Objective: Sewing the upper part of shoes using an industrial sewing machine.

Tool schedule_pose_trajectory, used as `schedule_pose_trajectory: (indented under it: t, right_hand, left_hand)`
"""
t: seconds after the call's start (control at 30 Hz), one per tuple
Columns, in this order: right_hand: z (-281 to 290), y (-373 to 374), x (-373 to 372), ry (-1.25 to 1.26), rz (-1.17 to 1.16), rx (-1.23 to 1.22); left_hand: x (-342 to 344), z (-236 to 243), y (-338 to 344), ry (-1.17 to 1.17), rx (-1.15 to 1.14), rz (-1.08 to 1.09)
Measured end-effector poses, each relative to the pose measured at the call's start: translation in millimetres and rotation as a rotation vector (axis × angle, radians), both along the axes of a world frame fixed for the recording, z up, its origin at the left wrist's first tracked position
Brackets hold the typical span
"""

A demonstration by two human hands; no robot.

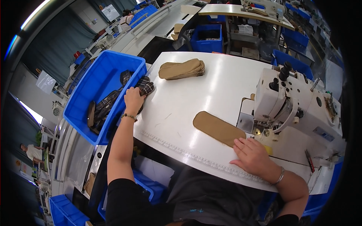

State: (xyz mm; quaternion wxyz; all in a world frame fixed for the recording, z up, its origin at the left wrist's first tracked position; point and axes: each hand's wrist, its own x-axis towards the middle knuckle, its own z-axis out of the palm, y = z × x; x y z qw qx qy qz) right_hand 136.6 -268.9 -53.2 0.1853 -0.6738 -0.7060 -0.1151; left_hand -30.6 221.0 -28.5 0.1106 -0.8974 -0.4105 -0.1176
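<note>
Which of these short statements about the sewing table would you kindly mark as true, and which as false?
1. The right hand touches the single tan piece. True.
2. The left hand is on the sewing machine. False: it is at the dark checked fabric by the rim of the blue bin.
3. The stack of tan pieces lies inside the blue bin. False: it lies on the white table.
4. A ruler strip runs along the table's near edge. True.
5. The sewing machine stands on the left side of the table. False: it stands on the right.
6. A beaded bracelet is on the left wrist. True.
</note>
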Motion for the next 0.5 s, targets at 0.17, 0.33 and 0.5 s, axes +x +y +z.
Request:
schedule_pose_trajectory:
  t: [0.17,0.33,0.5]
  right_hand:
    - [2,-2,3,-0.015,0.009,0.004]
    - [14,0,0,0.039,0.057,0.103]
    - [29,-4,-21,0.587,0.077,0.115]
  left_hand:
    - [10,41,-50,-0.207,-0.152,-0.042]
    - [25,42,-157,-1.086,-1.04,-0.461]
    - [53,21,-262,-1.293,-1.553,-0.404]
